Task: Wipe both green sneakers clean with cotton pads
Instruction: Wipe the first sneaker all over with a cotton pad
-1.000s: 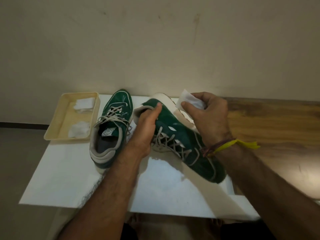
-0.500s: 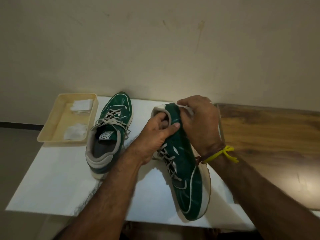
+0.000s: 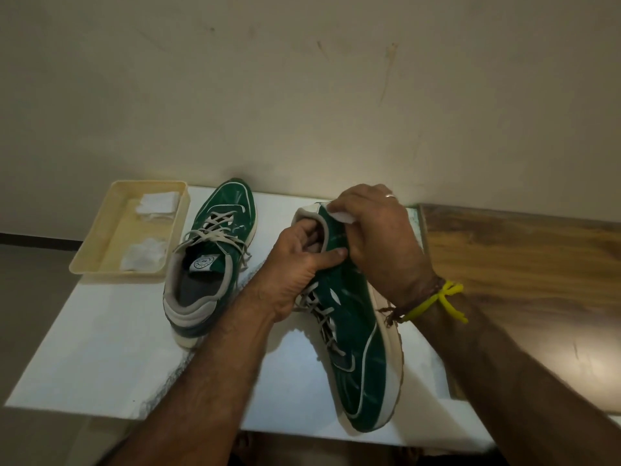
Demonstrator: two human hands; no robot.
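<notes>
the left hand (image 3: 304, 264) is gripping the collar of the nearer green sneaker (image 3: 353, 331), fingers hooked inside the opening and thumb lying across the outer side, clamped on the shoe, most likely so it is not sliding or rolling while it is being rubbed; the sneaker is lying tipped onto its side on the white board (image 3: 100, 348), heel toward the wall and toe pointing at the person, which is turning its green side panel and pale sole edge up where they can be reached

the right hand (image 3: 379, 237) is curling over the heel end and pinching a white cotton pad (image 3: 341, 216) against the green upper just below the collar, fingers closed on the pad; it seems to be wiping the heel area, judging by where the pad is pressing

the other green sneaker (image 3: 215, 260) is sitting upright on its sole just left of the held one, apart from both hands, toe to the wall; nothing here is telling whether it is clean yet

a cream tray (image 3: 100, 243) is lying at the far left of the board, just beside that shoe, holding two heaps of white pads (image 3: 144, 257), likely parked there within the left hand's reach; which heap is fresh and which is spent i cannot tell

a yellow tie (image 3: 440, 301) is hanging at the right wrist, a ring is showing on that hand, and a brown wooden top (image 3: 521, 280) is running off to the right
</notes>
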